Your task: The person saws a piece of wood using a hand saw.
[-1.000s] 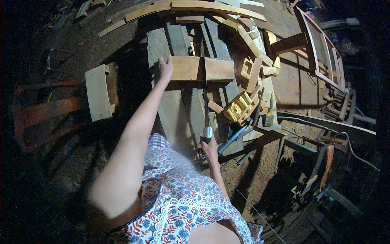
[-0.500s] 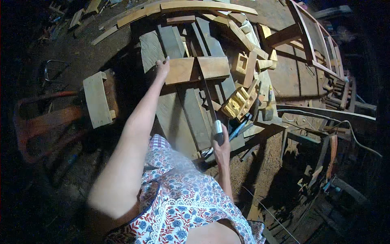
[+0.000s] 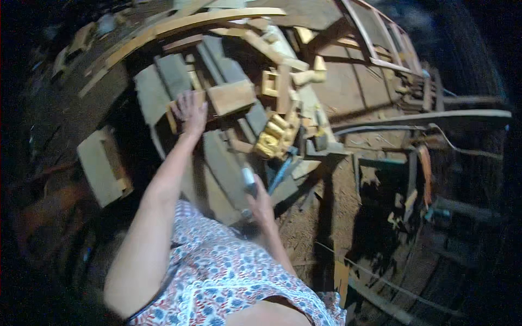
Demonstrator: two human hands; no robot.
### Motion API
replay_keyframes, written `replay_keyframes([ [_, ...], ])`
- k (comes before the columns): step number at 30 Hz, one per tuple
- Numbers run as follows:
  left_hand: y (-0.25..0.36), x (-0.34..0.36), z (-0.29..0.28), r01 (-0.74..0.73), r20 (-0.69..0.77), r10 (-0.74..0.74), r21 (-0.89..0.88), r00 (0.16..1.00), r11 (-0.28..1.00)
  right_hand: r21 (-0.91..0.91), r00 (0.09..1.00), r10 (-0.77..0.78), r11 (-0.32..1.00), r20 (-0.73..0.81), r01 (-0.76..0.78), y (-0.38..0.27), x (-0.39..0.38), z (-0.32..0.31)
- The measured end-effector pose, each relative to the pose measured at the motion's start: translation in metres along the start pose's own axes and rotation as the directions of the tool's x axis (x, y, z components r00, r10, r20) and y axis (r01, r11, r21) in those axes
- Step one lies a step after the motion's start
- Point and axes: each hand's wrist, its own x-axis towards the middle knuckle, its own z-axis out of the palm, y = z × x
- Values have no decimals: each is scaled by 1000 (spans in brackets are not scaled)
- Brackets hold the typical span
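Your left hand (image 3: pixel 190 111) lies flat on the wooden block (image 3: pixel 217 100), fingers spread over its near end, pressing it down onto the grey planks (image 3: pixel 225 163) beneath so it cannot shift. Your right hand (image 3: pixel 260 202) is closed around a tool handle (image 3: pixel 249 179), fingers wrapped tight low on the grip; the head end is blurred, so what kind of tool it is cannot be told. The handle points up toward the block, which sits well beyond those fingers. Just right of them lie yellow offcuts (image 3: pixel 274 136) and a blue strip (image 3: pixel 281 173), within reach.
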Motion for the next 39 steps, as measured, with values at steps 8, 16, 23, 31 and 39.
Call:
replay_keyframes([
  [8,48,79,-130,135,665,95,-286,741,949,-90,979,-182,981,-92,174,22,5,8],
  [16,99,202,-223,-442,-119,551,-745,826,500,14,999,-19,1000,26,18,25,12,10],
  [23,69,132,-192,-405,532,563,-393,633,826,-84,996,28,996,87,-20,11,10,11],
  [31,-19,80,-81,-119,654,106,-24,749,993,-101,998,27,995,54,-21,16,11,14],
  [39,-10,41,-2,-24,101,24,-3,995,1000,-89,989,140,986,-43,-143,-2,14,25],
])
